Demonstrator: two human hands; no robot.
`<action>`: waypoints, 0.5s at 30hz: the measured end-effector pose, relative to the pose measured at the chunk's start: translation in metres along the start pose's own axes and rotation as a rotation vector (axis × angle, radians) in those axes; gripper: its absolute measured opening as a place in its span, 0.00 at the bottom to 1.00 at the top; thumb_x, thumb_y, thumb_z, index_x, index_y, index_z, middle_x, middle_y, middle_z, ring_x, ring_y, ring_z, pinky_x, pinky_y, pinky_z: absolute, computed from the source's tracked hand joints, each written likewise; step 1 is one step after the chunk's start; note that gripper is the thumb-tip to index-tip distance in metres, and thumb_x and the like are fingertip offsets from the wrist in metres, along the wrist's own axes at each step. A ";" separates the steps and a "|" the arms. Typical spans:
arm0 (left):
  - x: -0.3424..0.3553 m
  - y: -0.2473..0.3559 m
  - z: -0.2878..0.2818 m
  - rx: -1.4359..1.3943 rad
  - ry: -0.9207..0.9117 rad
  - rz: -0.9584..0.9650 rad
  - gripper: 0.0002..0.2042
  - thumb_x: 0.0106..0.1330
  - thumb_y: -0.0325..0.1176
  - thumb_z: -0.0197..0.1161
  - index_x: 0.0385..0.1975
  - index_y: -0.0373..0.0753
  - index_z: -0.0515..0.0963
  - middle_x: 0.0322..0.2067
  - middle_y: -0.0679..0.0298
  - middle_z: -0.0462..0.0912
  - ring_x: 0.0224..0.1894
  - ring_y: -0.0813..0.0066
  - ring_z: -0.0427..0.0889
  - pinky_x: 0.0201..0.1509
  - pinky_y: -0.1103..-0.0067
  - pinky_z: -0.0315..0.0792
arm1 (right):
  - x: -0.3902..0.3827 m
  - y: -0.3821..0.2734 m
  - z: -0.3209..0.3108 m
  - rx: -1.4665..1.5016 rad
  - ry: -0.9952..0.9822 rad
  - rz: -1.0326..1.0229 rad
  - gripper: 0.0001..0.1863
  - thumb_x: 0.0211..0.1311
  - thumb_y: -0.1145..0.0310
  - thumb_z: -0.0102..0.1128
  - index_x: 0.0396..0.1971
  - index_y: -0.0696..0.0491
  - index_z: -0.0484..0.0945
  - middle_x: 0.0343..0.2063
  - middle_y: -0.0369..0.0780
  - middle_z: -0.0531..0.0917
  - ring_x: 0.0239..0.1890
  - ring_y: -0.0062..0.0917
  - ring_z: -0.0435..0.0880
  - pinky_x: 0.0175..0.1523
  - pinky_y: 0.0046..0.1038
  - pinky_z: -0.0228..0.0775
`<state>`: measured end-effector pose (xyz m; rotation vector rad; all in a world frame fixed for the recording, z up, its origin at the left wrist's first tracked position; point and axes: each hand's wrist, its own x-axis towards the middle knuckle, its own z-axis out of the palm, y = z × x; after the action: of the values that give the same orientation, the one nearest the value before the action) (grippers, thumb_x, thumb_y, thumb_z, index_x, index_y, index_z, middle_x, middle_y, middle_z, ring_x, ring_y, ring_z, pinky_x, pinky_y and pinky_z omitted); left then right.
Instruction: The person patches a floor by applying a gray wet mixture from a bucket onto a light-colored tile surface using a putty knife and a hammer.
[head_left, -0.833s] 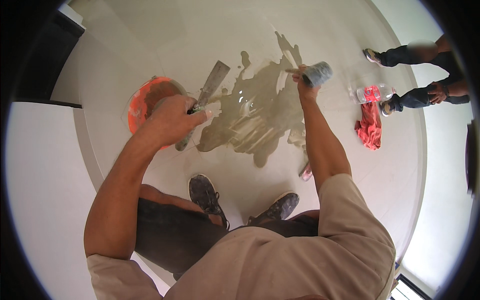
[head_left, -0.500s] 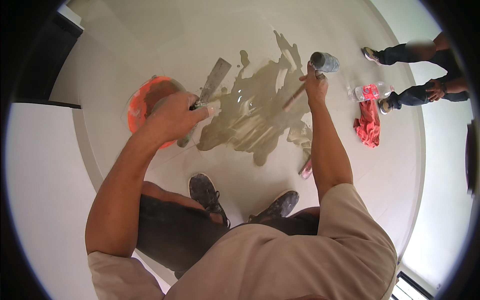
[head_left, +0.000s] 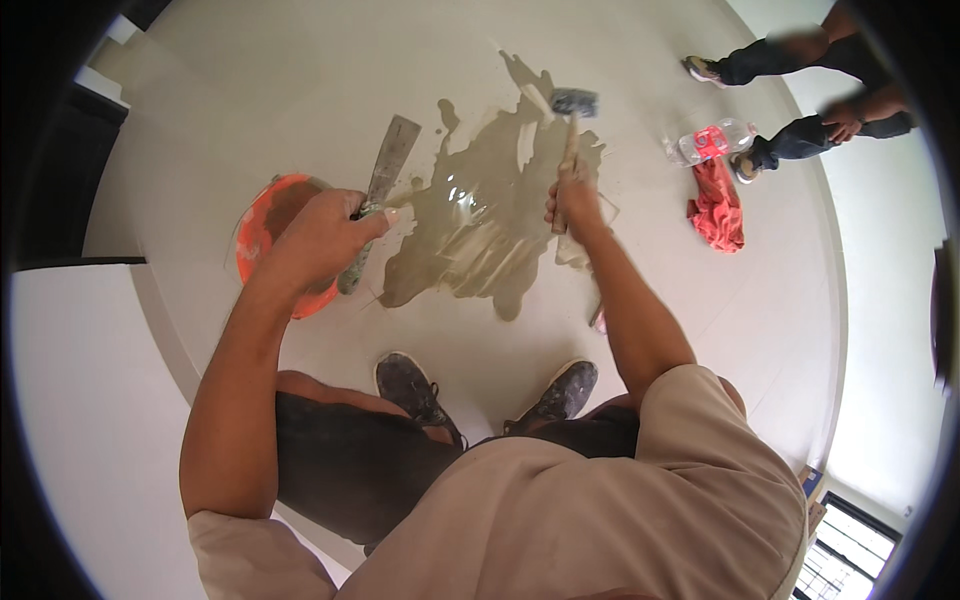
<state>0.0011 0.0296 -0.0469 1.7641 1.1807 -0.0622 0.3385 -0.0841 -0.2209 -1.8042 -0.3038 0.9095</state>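
My left hand (head_left: 325,232) is closed around the handle of a putty knife (head_left: 393,155), whose long blade points away from me. It hangs beside an orange bucket (head_left: 252,232), partly hidden behind the hand, with grey-brown smears inside. My right hand (head_left: 577,205) grips the wooden handle of a mallet (head_left: 574,102); the dark, whitish-smeared head is at the far end. Under the mallet and between my hands, a wet, grey-brown spill of slurry (head_left: 450,245) spreads over the pale floor, streaked and shiny in places.
At the right, a clear plastic bottle (head_left: 722,142) with a red label lies by a crumpled red cloth (head_left: 717,208). A person in dark trousers (head_left: 790,145) sits or crouches beside them. A small pinkish object (head_left: 599,319) shows partly behind my right forearm. My dark shoes (head_left: 410,385) stand close to the spill.
My right hand has swung the mallet leftward, and its head now points away from me instead of rightward. My left hand keeps the putty knife near the bucket. The view has shifted slightly.
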 end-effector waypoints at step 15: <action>-0.010 0.009 -0.007 0.083 -0.062 -0.084 0.22 0.71 0.44 0.63 0.41 0.24 0.81 0.29 0.57 0.81 0.34 0.70 0.79 0.43 0.70 0.72 | 0.032 0.053 0.012 -0.800 0.199 -0.640 0.33 0.67 0.71 0.51 0.73 0.57 0.58 0.35 0.60 0.84 0.35 0.57 0.84 0.41 0.52 0.76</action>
<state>-0.0008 0.0269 -0.0320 1.7713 1.2220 -0.2177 0.3410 -0.0795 -0.2841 -2.2637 -1.1601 0.1316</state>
